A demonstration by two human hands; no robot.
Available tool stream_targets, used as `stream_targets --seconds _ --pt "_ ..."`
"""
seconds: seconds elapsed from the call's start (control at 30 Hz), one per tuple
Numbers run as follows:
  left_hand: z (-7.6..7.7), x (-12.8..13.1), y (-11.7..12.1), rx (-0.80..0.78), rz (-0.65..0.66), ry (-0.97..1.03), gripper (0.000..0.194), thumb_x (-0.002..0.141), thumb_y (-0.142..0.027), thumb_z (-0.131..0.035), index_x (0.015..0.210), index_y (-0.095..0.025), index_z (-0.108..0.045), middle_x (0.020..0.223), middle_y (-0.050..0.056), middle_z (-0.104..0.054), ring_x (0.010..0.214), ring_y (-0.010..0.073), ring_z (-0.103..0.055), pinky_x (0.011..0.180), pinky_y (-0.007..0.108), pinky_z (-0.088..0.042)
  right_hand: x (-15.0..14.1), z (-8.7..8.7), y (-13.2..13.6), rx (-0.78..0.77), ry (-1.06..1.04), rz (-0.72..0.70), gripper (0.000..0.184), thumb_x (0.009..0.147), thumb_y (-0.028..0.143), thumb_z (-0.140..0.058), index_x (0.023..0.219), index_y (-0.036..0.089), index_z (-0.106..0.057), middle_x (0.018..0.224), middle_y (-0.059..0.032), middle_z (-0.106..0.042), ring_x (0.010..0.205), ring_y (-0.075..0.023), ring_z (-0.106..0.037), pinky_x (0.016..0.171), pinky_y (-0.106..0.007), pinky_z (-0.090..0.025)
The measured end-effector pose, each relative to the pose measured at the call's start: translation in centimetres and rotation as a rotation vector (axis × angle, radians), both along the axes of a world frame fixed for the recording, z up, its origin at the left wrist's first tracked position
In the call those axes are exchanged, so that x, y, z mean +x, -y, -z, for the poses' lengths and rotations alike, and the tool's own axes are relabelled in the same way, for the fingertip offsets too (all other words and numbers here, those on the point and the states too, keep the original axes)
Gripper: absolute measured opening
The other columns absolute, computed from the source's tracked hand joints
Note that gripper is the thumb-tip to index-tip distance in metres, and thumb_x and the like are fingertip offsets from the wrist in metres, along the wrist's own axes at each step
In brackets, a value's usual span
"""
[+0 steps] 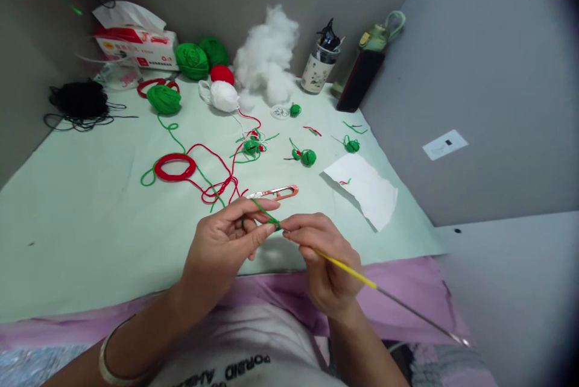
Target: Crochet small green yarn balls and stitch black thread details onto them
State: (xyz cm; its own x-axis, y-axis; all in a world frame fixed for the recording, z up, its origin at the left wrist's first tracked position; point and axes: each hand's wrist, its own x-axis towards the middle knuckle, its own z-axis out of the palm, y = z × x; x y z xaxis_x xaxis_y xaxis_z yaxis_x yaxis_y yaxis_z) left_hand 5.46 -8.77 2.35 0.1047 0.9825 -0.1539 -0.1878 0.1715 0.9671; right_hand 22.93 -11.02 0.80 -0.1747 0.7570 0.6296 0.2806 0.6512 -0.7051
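Between the thumb and fingers of my left hand (pixel 235 233) is a small piece of green crochet (pixel 275 223). A strand of green yarn (pixel 262 209) runs up from it over the index finger. My right hand (pixel 325 260) grips a crochet hook (pixel 348 269) with a yellow handle and a long metal shaft pointing down to the right. The hook's working tip meets the green piece, mostly hidden by my fingers. Just beyond my left fingertips lie thread snips (pixel 284 192) with an orange handle.
Red yarn (pixel 175 167) lies coiled at left, near a green yarn ball (pixel 163 99) and black yarn (pixel 81 100). Small green crocheted balls (pixel 308 157) and torn white paper (pixel 366 188) lie ahead. Behind stand white stuffing (pixel 266 55), a pen cup (pixel 319 67), a bottle (pixel 362 73) and tissues (pixel 136 43).
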Motion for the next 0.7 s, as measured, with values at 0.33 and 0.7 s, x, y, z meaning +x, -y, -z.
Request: stream_targets --seconds 0.33,0.7 --pt "-0.1 -0.1 -0.1 0.003 0.002 0.018 0.02 0.078 -0.023 -0.083 0.098 -0.023 -0.081 0.08 0.0 -0.07 0.052 0.0061 -0.048 0.046 0.017 -0.044 -0.9 0.2 -0.1 0.026 -0.135 0.054 0.026 0.104 0.018 -0.049 0.119 0.027 -0.069 0.096 -0.0061 -0.075 0.095 -0.0222 -0.071 0.076 -0.04 -0.059" --pt "-0.3 0.2 0.0 0.106 -0.094 -0.059 0.016 0.077 -0.016 -0.08 0.092 -0.021 -0.081 0.07 -0.002 -0.065 0.052 0.0059 -0.049 0.046 0.015 -0.043 -1.1 0.7 0.3 0.089 0.009 0.062 0.032 0.101 0.012 -0.052 0.127 0.027 -0.065 0.111 -0.0083 -0.074 0.104 -0.021 -0.072 0.083 -0.037 -0.063"
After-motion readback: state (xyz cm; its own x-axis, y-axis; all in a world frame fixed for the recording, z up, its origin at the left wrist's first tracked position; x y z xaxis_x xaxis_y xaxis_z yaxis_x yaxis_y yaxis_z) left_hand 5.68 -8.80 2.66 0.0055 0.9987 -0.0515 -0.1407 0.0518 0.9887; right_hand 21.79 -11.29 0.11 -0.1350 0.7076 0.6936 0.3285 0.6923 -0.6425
